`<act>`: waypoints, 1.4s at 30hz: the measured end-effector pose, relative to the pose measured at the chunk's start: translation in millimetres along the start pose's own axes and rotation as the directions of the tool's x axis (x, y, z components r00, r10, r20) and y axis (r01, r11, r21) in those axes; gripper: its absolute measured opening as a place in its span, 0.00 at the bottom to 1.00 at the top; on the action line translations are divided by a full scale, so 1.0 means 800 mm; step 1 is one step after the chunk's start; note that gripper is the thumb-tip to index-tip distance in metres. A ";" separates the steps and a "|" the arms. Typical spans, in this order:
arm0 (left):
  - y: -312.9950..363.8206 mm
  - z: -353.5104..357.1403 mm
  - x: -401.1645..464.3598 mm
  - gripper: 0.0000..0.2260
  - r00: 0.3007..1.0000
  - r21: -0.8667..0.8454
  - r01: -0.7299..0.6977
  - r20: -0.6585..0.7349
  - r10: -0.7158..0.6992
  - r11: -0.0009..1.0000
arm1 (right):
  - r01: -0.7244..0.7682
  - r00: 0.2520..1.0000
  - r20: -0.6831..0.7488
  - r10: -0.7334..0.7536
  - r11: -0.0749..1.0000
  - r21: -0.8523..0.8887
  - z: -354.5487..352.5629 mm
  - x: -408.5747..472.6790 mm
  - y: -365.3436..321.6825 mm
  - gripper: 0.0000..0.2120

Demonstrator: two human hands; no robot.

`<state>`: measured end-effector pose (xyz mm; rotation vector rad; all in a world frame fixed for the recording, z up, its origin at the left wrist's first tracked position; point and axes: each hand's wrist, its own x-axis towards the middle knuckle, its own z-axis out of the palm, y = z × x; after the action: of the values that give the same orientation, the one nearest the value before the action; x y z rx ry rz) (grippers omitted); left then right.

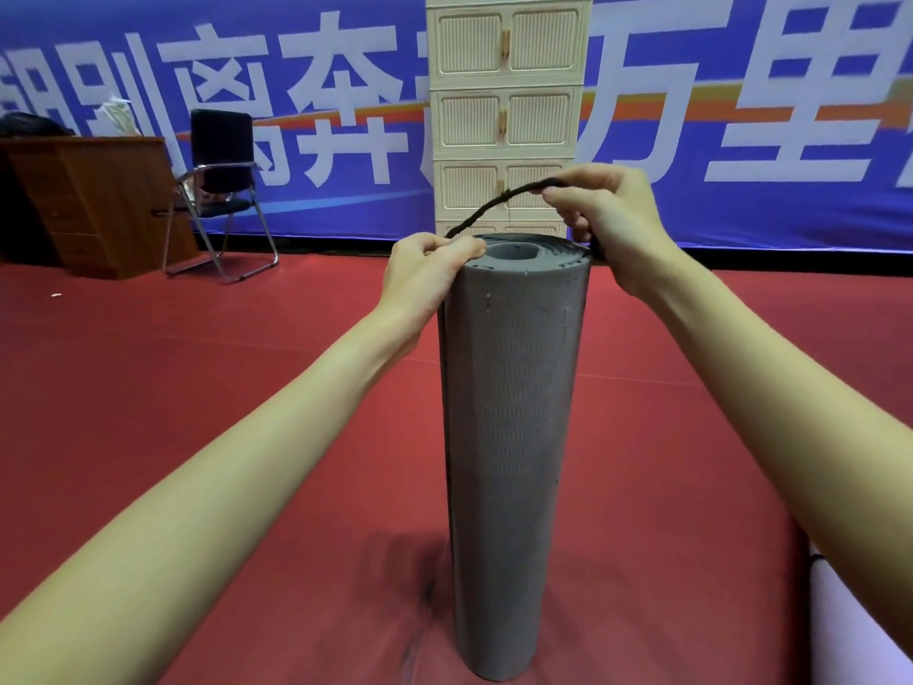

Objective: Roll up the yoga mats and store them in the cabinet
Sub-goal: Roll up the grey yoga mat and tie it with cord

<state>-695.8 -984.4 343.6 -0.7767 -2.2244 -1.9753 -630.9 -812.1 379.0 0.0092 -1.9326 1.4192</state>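
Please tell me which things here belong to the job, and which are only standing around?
Job: rolled grey mat, black strap, cream cabinet, left hand, right hand.
Standing around: folding chair, wooden desk, blue banner.

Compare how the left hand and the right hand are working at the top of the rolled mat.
The left hand sits low, against the rim of the grey rolled mat; the right hand is raised above it. The left hand pinches the black strap at its lower end, while the right hand grips its higher end. Both hold the same strap, which stretches between them over the upright mat's top.
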 end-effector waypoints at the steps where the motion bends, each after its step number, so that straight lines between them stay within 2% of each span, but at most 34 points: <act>1: 0.000 -0.001 0.000 0.13 1.000 0.000 -0.002 0.000 0.002 1.000 | 0.021 0.999 -0.041 -0.024 0.998 -0.059 -0.003 -0.007 -0.001 0.06; 3: -0.002 -0.003 0.001 0.13 1.000 -0.006 -0.001 0.003 0.001 1.000 | 0.034 0.996 -0.083 -0.043 0.994 -0.107 -0.009 -0.023 0.000 0.07; 6: -0.005 -0.004 0.000 0.14 1.000 -0.023 -0.020 0.013 0.020 1.000 | 0.040 0.997 -0.059 -0.042 0.999 -0.037 -0.010 -0.050 0.001 0.03; 8: -0.009 -0.003 -0.001 0.13 0.999 -0.045 -0.045 -0.008 0.045 0.998 | 0.051 0.998 -0.026 -0.052 0.999 -0.008 -0.009 -0.067 -0.001 0.15; 10: -0.015 -0.002 -0.003 0.12 0.996 -0.073 -0.081 -0.051 0.077 0.994 | 0.072 0.997 0.041 -0.069 0.993 -0.093 -0.006 -0.080 -0.007 0.29; 12: -0.020 0.000 -0.006 0.12 0.986 -0.089 -0.142 -0.105 0.133 0.986 | 0.097 0.993 0.082 -0.079 0.966 -0.238 -0.002 -0.083 -0.013 0.32; 14: -0.021 0.000 -0.006 0.13 0.956 -0.064 -0.250 -0.176 0.236 0.966 | 0.093 0.993 0.093 -0.068 0.952 -0.291 -0.001 -0.079 -0.017 0.31; 16: -0.020 -0.003 -0.004 0.15 0.915 -0.009 -0.341 -0.231 0.330 0.940 | 0.078 0.993 0.106 -0.051 0.959 -0.271 -0.001 -0.075 -0.019 0.29; 18: -0.019 -0.006 0.001 0.17 0.907 0.033 -0.362 -0.216 0.360 0.932 | 0.063 0.993 0.108 -0.038 0.967 -0.247 0.001 -0.074 -0.019 0.27; 21: -0.017 -0.013 0.009 0.19 0.945 0.081 -0.306 -0.094 0.313 0.948 | 0.060 0.992 0.125 -0.029 0.965 -0.255 0.001 -0.071 -0.019 0.19; 23: -0.012 -0.024 0.011 0.24 0.957 0.073 -0.291 0.034 0.289 0.954 | 0.061 0.991 0.135 -0.025 0.961 -0.272 -0.001 -0.069 -0.019 0.18; 27: -0.006 -0.050 0.005 0.27 0.924 0.102 -0.270 0.307 0.228 0.957 | 0.059 0.991 0.134 -0.017 0.947 -0.315 -0.005 -0.066 -0.015 0.20; 29: -0.007 -0.057 0.001 0.26 0.903 0.134 -0.280 0.374 0.213 0.951 | 0.072 0.988 0.151 -0.024 0.947 -0.315 -0.004 -0.068 -0.015 0.19; 33: -0.009 -0.053 -0.006 0.20 0.914 0.181 -0.327 0.311 0.262 0.928 | 0.157 0.977 0.175 -0.119 0.962 -0.225 0.003 -0.079 -0.010 0.19; 35: -0.013 -0.049 -0.010 0.20 0.910 0.196 -0.372 0.268 0.315 0.907 | 0.221 0.974 0.117 -0.196 0.940 -0.262 0.008 -0.083 0.001 0.22; 38: -0.022 -0.044 -0.015 0.22 0.902 0.206 -0.423 0.188 0.388 0.882 | 0.269 0.960 0.017 -0.280 0.904 -0.332 0.018 -0.089 0.018 0.17; 42: -0.032 -0.039 -0.021 0.20 0.859 0.259 -0.510 0.114 0.499 0.820 | 0.345 0.930 0.000 -0.368 0.871 -0.349 0.019 -0.100 0.027 0.14</act>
<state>-700.0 -1021.0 319.5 -1.2165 -1.9733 -1.3695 -589.4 -848.2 315.2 0.1475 -1.9754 0.8187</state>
